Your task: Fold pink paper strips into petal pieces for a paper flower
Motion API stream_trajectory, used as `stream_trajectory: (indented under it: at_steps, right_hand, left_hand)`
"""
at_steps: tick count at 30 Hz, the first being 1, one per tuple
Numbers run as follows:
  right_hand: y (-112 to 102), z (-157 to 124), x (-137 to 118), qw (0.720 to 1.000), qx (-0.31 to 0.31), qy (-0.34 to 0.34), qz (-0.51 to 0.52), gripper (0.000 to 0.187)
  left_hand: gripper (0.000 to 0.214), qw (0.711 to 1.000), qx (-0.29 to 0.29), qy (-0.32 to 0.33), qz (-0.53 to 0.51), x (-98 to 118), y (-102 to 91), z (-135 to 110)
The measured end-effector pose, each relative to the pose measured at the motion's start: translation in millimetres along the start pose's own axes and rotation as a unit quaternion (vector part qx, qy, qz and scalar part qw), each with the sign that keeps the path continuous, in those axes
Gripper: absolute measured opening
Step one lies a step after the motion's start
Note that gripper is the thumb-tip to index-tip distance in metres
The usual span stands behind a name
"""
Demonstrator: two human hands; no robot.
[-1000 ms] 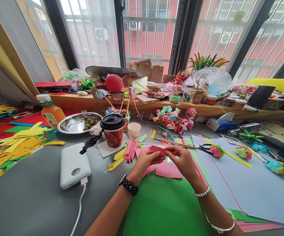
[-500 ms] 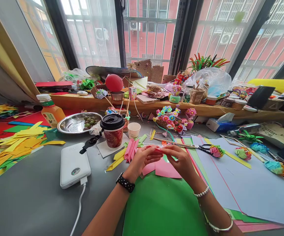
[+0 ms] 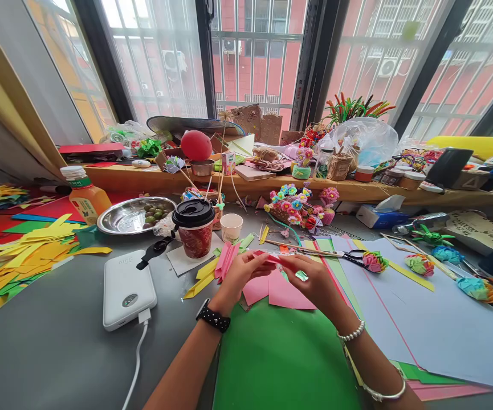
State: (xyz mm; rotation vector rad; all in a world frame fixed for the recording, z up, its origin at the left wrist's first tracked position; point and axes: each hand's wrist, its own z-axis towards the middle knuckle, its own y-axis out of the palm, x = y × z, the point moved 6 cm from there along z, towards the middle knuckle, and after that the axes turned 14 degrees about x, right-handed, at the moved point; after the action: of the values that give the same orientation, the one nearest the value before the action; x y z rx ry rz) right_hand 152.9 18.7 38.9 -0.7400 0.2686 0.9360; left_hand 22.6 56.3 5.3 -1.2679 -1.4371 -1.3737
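Note:
Both of my hands pinch a small folded pink paper piece over the table. My left hand, with a black watch at the wrist, grips its left end. My right hand, with a ring and bead bracelets, grips its right end. Beneath them lie loose pink paper sheets on a large green sheet. A bundle of folded pink pieces rests just left of my left hand.
A white power bank with its cable lies at left. Behind it stand a lidded coffee cup, a small paper cup and a metal bowl of green fruit. Scissors and paper flowers lie at right; yellow strips far left.
My hands have lowered slightly and worked the pink piece between the fingers; my right hand has turned so the ring faces up. Nothing else on the table has moved.

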Motion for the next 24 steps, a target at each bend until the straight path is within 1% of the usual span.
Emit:
stream_trajectory:
  at_steps: [3,5,8,11,14,19,24]
  right_hand:
    - [-3.1,2.3,1.9,1.000,0.004,0.027,0.015,0.027]
    - [-4.9,3.2,2.5,0.999,0.003,0.040,0.024,0.026]
    - [-5.7,3.2,3.6,0.996,-0.004,0.066,0.054,0.026]
    - [-5.1,2.1,5.3,0.991,-0.005,0.097,0.092,0.028]
    - [-5.1,1.7,6.8,0.986,0.000,0.125,0.113,0.029]
    - [-7.0,2.9,7.5,0.982,0.004,0.139,0.131,0.012]
    - [-10.6,3.3,12.3,0.978,0.028,0.156,0.139,0.012]
  left_hand:
    - [0.035,0.993,0.008,0.105,0.054,14.2,-5.7,1.4]
    - [0.035,0.984,-0.016,0.157,0.085,21.3,-4.6,-0.6]
    - [0.022,0.973,-0.043,0.198,0.114,26.1,-1.3,-4.2]
    - [0.012,0.964,-0.026,0.230,0.134,28.4,-0.9,-5.8]
    - [0.012,0.961,0.002,0.238,0.138,28.2,-2.9,-5.1]
    - [0.013,0.971,0.027,0.210,0.107,26.4,-6.7,-3.7]
    - [0.013,0.973,0.030,0.202,0.108,28.3,-5.5,-5.3]
